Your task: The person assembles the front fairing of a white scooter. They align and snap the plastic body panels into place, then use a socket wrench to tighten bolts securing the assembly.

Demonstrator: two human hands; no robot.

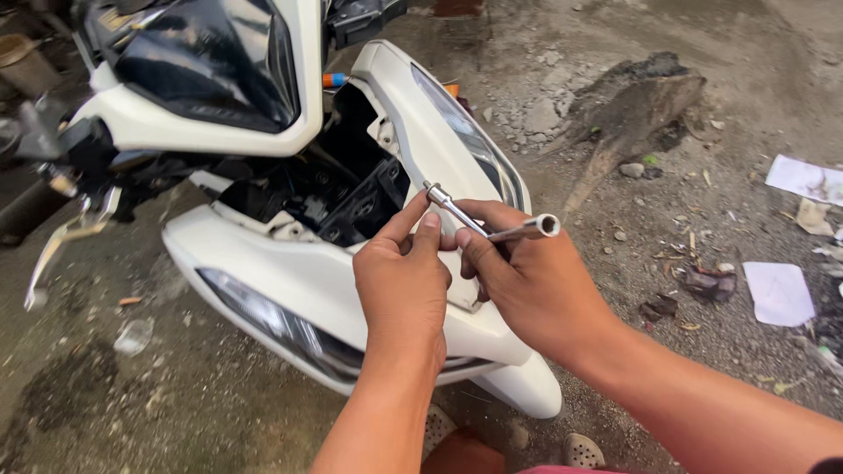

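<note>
A white scooter (pixel 299 272) stands in front of me, its front panel off and dark inner parts (pixel 342 197) exposed between the two headlights. Both my hands are over the nose of the front cover. My right hand (pixel 527 281) grips a silver T-shaped socket wrench (pixel 492 226), one arm of it pointing right with its hollow end showing. My left hand (pixel 402 281) has thumb and fingertips on the wrench's other arm near its upper tip.
The brake lever (pixel 53 254) and handlebar stick out at left. Bare dirt ground lies all around, with a tree root (pixel 628 114) at upper right, stones, and scraps of white paper (pixel 780 292) at the right. My sandalled feet (pixel 580 449) are at the bottom edge.
</note>
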